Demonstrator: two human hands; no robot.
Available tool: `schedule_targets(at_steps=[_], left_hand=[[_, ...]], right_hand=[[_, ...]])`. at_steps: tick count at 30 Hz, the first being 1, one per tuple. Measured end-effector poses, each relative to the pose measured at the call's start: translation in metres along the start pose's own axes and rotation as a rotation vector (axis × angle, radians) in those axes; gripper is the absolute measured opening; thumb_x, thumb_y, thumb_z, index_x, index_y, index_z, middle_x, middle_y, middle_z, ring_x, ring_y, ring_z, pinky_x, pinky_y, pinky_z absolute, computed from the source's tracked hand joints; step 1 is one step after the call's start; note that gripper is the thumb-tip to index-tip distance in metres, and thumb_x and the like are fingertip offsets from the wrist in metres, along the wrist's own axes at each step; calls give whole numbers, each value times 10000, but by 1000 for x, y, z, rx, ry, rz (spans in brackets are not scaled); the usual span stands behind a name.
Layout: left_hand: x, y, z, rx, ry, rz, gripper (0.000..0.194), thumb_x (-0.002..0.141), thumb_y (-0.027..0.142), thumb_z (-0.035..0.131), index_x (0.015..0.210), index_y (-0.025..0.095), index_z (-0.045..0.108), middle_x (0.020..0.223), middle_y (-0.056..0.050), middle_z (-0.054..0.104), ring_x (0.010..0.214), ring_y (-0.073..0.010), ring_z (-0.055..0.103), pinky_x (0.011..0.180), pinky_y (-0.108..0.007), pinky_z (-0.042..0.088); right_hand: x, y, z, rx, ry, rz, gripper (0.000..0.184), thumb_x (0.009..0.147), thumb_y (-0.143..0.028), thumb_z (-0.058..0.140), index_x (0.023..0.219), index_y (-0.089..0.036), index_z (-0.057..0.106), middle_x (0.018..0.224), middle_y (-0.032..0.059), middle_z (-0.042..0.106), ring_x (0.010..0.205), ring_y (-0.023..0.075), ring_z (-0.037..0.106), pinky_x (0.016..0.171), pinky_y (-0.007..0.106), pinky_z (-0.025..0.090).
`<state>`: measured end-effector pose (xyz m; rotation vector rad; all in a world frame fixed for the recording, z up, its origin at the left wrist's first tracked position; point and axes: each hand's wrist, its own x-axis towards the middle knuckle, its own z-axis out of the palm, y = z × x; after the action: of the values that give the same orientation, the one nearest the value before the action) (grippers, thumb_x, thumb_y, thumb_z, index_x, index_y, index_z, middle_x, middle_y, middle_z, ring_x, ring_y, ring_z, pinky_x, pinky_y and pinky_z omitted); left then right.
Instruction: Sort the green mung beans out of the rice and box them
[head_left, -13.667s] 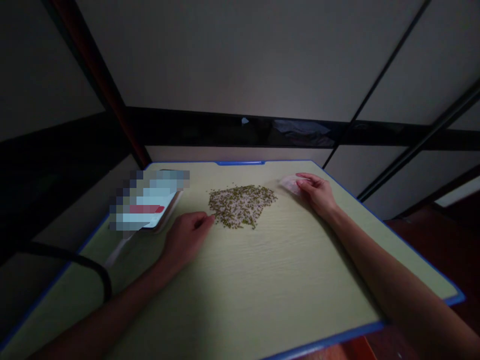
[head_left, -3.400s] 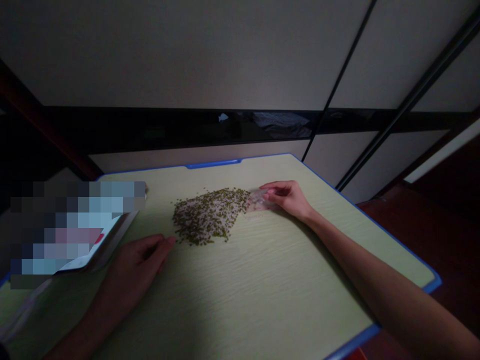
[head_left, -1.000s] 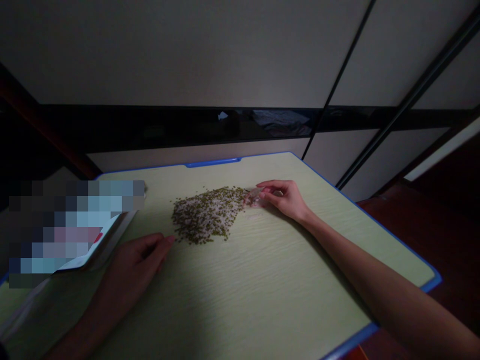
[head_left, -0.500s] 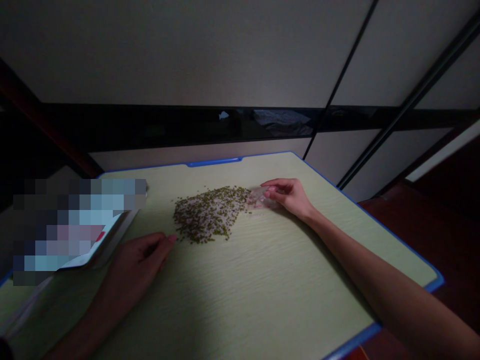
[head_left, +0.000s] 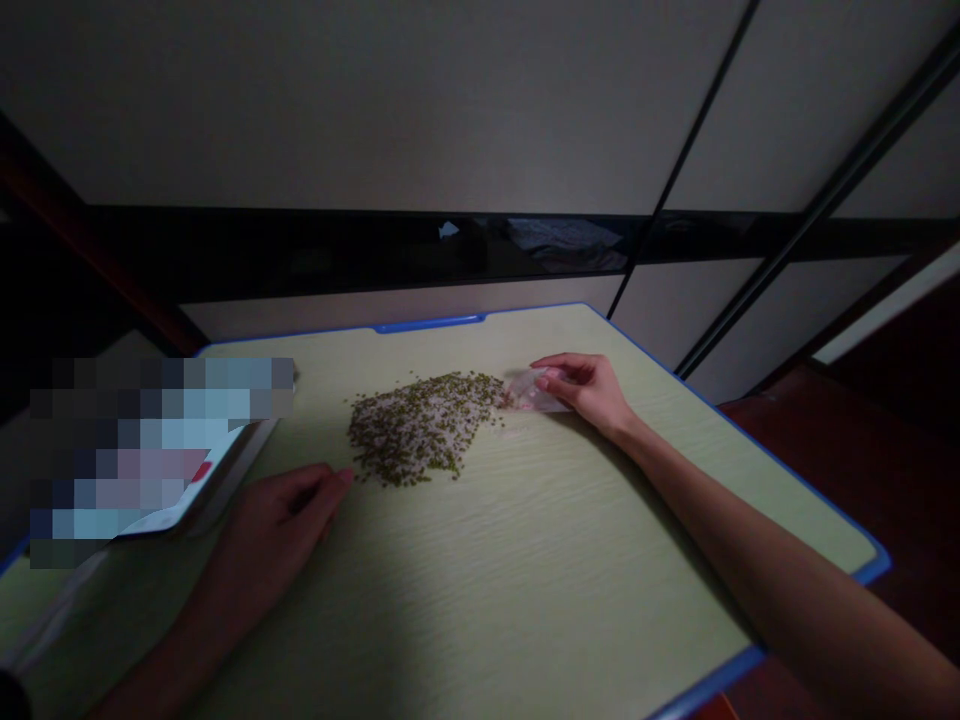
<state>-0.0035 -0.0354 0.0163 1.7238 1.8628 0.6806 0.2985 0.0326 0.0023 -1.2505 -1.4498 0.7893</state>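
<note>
A flat heap of small green beans mixed with pale grains (head_left: 420,430) is spread over the middle of the table. At its right edge lies a small clear plastic bag (head_left: 529,388) with some pinkish bits showing in it. My right hand (head_left: 585,385) pinches this bag between thumb and fingers. By the heap's lower left edge, my left hand (head_left: 292,515) rests with curled fingers, thumb and fingertip pressed together. Whether anything is between them cannot be seen.
The pale table (head_left: 540,560) has a blue rim and a blue handle (head_left: 431,325) at its far side. A tablet-like device with a blurred screen (head_left: 172,450) stands at the left. Behind rises a light cabinet (head_left: 375,110) with a dark band.
My right hand has shifted slightly to the right with the plastic bag, which now looks more stretched out. My left hand has stayed in place.
</note>
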Motion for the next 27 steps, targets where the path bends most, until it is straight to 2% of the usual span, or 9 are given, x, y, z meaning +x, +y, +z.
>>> schedule_targets(at_steps=[4,10,14,19,24,27], left_hand=[[1,1,1,-17,10,13,391,632,551,386,408,230,387,373,71,364,398,-111,390,439,-228,297],[1,5,1,-20,21,5,400,614,559,382,380,234,367,352,70,355,376,-105,364,430,-228,277],[0,5,1,-11,26,7,401,618,555,389,381,232,376,352,71,360,376,-106,371,433,-229,281],[1,2,2,-6,22,3,404,624,554,390,382,231,363,350,73,353,377,-104,369,432,-228,278],[1,1,2,-12,22,16,413,637,558,383,386,230,370,356,74,361,381,-104,371,434,-229,286],[1,1,2,-10,29,18,411,635,554,385,382,231,366,354,75,355,378,-103,368,435,-229,288]], right_hand=[[-1,1,1,-30,-75,4,290,596,-252,653,825,-83,702,633,38,619,512,91,463,488,235,353],[0,1,-1,-12,-30,13,274,597,-258,651,811,-94,700,595,21,602,491,82,440,465,222,331],[-1,0,-2,-33,-111,14,260,601,-231,654,813,-87,699,587,12,590,475,69,408,458,217,308],[-1,0,-3,-9,-11,38,273,582,-249,662,798,-85,695,558,-2,559,466,69,386,452,218,292],[0,0,-3,12,-80,48,268,560,-236,679,782,-86,692,559,-7,559,471,67,394,451,213,294],[1,2,-3,3,-46,37,260,570,-245,673,779,-92,694,560,-1,570,479,77,418,465,223,323]])
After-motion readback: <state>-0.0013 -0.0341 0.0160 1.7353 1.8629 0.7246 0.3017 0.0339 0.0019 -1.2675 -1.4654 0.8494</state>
